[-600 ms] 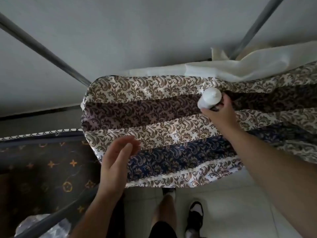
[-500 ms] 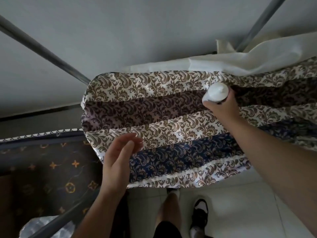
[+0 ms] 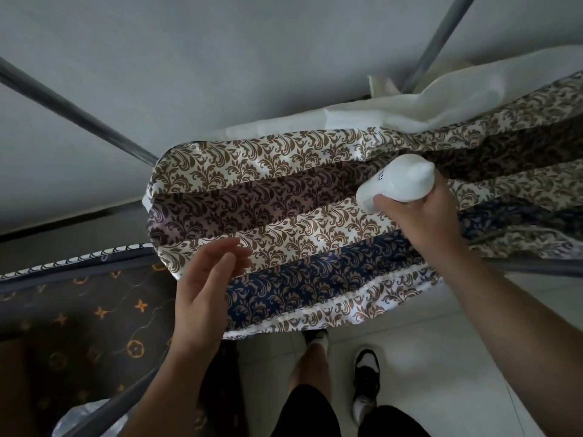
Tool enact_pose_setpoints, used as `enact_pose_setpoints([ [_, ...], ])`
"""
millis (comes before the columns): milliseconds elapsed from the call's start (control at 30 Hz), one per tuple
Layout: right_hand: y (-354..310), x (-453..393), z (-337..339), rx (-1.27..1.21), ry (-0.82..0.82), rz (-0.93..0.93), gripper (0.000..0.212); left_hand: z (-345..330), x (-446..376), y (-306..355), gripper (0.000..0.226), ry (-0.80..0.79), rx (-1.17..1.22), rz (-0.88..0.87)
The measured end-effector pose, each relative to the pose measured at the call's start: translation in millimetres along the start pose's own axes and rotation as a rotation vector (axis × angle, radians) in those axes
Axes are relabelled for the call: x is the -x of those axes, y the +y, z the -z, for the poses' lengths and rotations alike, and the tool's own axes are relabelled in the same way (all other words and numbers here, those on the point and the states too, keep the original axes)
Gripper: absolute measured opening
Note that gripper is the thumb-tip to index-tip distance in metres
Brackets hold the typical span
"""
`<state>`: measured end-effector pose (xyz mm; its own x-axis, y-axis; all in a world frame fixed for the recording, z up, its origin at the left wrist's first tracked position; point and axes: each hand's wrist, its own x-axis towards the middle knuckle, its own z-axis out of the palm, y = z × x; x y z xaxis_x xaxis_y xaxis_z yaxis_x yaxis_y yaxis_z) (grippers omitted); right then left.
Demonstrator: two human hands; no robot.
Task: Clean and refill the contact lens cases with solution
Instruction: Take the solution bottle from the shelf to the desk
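My right hand (image 3: pixel 419 219) grips a white solution bottle (image 3: pixel 400 179), held tilted over a patterned bed cover (image 3: pixel 284 197) with brown, cream and navy floral stripes. My left hand (image 3: pixel 205 279) hovers open at the cover's near left edge, fingers straight and holding nothing. No contact lens case is in view.
A white sheet (image 3: pixel 441 102) lies bunched at the far side of the bed. Grey metal frame poles (image 3: pixel 79 111) cross at left and upper right. A dark patterned mattress (image 3: pixel 79 310) sits at lower left. Below are my legs and shoes (image 3: pixel 366 370) on a white tiled floor.
My right hand has lifted and tipped the bottle, so more of its side shows. My left hand has stayed open near the cover's edge, with only a small shift.
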<state>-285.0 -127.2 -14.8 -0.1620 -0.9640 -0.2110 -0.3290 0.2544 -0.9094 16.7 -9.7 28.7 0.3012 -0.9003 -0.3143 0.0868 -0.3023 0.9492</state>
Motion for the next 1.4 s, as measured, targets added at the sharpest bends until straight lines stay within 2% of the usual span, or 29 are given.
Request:
enact_pose_setpoints([
  [167, -43, 86, 46, -0.182, -0.079, 0.006, 0.053, -6, 37, 21, 0.02, -0.078, 0.006, -0.041],
  [367, -63, 208, 109, -0.242, -0.018, 0.015, 0.058, -24, 123, 51, 0.019, -0.172, -0.002, -0.085],
  [567, -83, 336, 184, -0.245, 0.084, 0.015, 0.056, -59, 230, 86, 0.023, -0.324, -0.035, -0.11],
  [733, -74, 429, 241, -0.24, 0.234, -0.083, 0.056, -99, 298, 105, 0.023, -0.528, -0.064, -0.134],
  [900, -53, 511, 268, -0.284, 0.5, -0.151, 0.06, -160, 336, 116, 0.017, -0.774, -0.167, -0.108],
  [1067, -36, 582, 272, -0.391, 0.832, -0.278, 0.056, -227, 358, 121, 0.028, -1.075, -0.261, -0.102],
  [1233, -33, 648, 245, -0.46, 1.242, -0.418, 0.057, -291, 386, 116, 0.031, -1.469, -0.418, -0.141],
  [1400, -34, 708, 206, -0.437, 1.627, -0.536, 0.064, -333, 452, 97, 0.04, -1.824, -0.454, -0.165],
])
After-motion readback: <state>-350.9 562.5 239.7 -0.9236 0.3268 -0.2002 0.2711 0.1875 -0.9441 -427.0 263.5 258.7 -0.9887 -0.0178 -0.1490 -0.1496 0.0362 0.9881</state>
